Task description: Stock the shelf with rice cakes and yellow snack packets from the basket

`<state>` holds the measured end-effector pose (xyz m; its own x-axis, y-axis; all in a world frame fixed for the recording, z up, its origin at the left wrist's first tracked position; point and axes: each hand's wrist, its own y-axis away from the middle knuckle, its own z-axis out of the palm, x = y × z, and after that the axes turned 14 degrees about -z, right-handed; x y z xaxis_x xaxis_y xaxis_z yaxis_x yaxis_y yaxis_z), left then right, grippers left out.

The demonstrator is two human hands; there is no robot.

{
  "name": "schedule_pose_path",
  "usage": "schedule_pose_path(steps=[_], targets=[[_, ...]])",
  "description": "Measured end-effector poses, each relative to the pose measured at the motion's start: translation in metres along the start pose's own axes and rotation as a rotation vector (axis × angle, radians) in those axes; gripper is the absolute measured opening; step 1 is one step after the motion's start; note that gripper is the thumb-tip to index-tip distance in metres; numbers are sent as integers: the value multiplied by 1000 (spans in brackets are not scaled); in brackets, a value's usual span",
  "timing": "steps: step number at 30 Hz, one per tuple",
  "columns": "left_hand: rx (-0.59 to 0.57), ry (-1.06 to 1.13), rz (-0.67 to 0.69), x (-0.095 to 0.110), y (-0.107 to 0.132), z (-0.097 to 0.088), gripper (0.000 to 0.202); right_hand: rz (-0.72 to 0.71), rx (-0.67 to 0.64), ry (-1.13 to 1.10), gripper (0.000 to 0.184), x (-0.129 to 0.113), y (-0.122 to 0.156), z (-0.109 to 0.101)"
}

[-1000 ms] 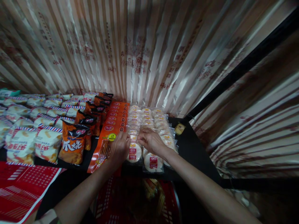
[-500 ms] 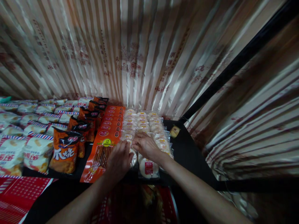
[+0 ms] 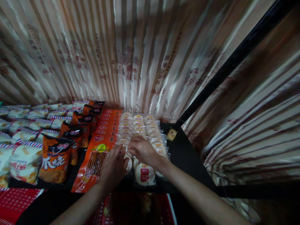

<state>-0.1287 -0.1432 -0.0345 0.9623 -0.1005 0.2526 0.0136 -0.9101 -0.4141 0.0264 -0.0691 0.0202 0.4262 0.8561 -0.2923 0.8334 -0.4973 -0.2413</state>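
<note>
Clear packets of round white crackers [image 3: 140, 128] overlap in three columns on a black table. My left hand [image 3: 114, 165] rests over the left column's near end, its fingers extended and the thumb apart. Just to the right, my right hand [image 3: 143, 150] has its fingers pinched together at the edge of a cracker packet [image 3: 127, 162] lying between both hands; the exact grip is partly hidden. A front packet with a red label [image 3: 144, 175] lies below my right wrist. Left of my left hand are overlapping orange packs of brown sticks [image 3: 96, 164].
Orange and black snack bags [image 3: 55, 162] and rows of white snack bags [image 3: 27, 162] stand to the left. A small yellowish packet [image 3: 172, 134] lies on the black table [image 3: 187, 159]. Red baskets [image 3: 20, 203] sit below the front edge. A striped curtain [image 3: 126, 37] and dark pole [image 3: 225, 70] border the table.
The view has shifted slightly, so the goods appear further left and lower. My left fingers look a little looser; both hands stay at the same cracker packets.
</note>
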Motion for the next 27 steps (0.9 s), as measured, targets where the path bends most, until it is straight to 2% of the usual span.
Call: schedule_pose_path(steps=[4, 7, 10, 13, 16, 20, 24, 27], targets=[[-37, 47, -24, 1, -4, -8, 30, 7, 98, -38, 16, 7, 1, -6], [-58, 110, -53, 4, -17, -15, 27, 48, 172, -57, 14, 24, -2, -15], [-59, 158, -78, 11, -44, -19, 22, 89, 237, -36, 14, 53, -8, -23], [-101, 139, -64, 20, -83, -17, 21, 162, 265, 56, 15, 84, -18, -30], [-186, 56, -35, 26, -126, -6, 21, 265, 216, 153, 19, 110, -29, -38], [-182, 39, -15, 28, -173, 19, 23, 373, 111, 220, 24, 135, -41, -48], [-204, -8, 42, 26, -204, 45, 26, 379, 18, 317, 27, 152, -48, -51], [-219, -42, 56, 24, -220, 58, 28, 387, -44, 356, 29, 160, -51, -50]])
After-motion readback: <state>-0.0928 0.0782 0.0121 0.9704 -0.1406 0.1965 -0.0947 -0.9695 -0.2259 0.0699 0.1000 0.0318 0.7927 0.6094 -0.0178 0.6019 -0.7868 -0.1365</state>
